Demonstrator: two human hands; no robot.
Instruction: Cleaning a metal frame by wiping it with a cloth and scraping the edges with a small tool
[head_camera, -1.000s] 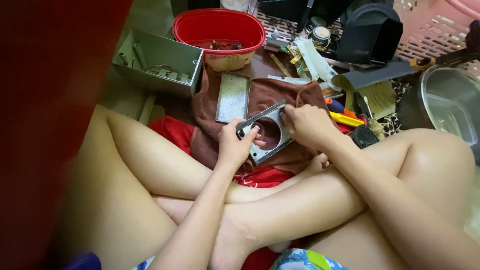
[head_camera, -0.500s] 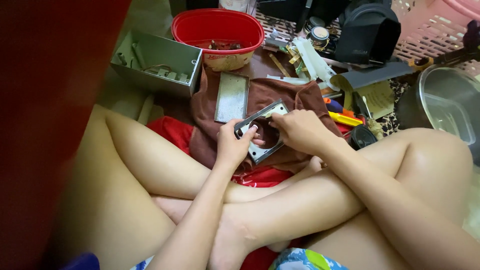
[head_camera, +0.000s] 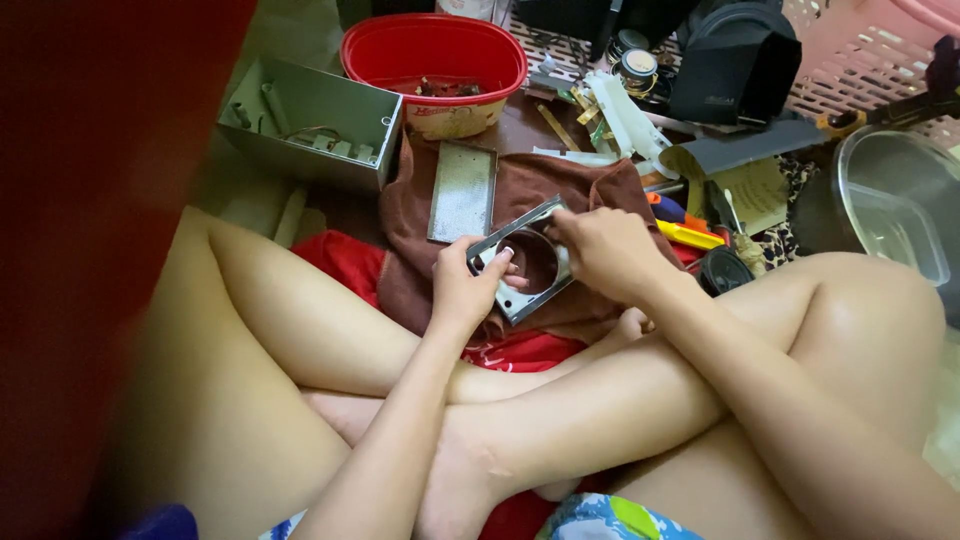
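Seated cross-legged work on a floor, seen from above. The left hand (head_camera: 468, 285) grips the near edge of a square grey metal plate with a round opening (head_camera: 522, 268), fingers curled over its rim and thumb beneath, so that the plate is held tilted up off the cloth and steadied. The right hand (head_camera: 600, 250) closes its fingers on the plate's far upper corner, fingertips pinched together there; whether they hold a small part or only the plate edge cannot be told. The two opposed grips keep the opening facing the person. The plate sits just above a brown towel (head_camera: 560, 190) spread over a red cloth (head_camera: 340, 262), which pads the floor. A flat grey perforated panel (head_camera: 462, 192) lies on the towel beside the plate. Behind: an open grey metal box (head_camera: 310, 125), a red plastic basin (head_camera: 432, 55), a black speaker housing (head_camera: 738, 70), a clear plastic container (head_camera: 895, 215), a pink lattice basket (head_camera: 850, 50), a yellow-handled tool (head_camera: 688, 236) and scattered white strips (head_camera: 625, 118)
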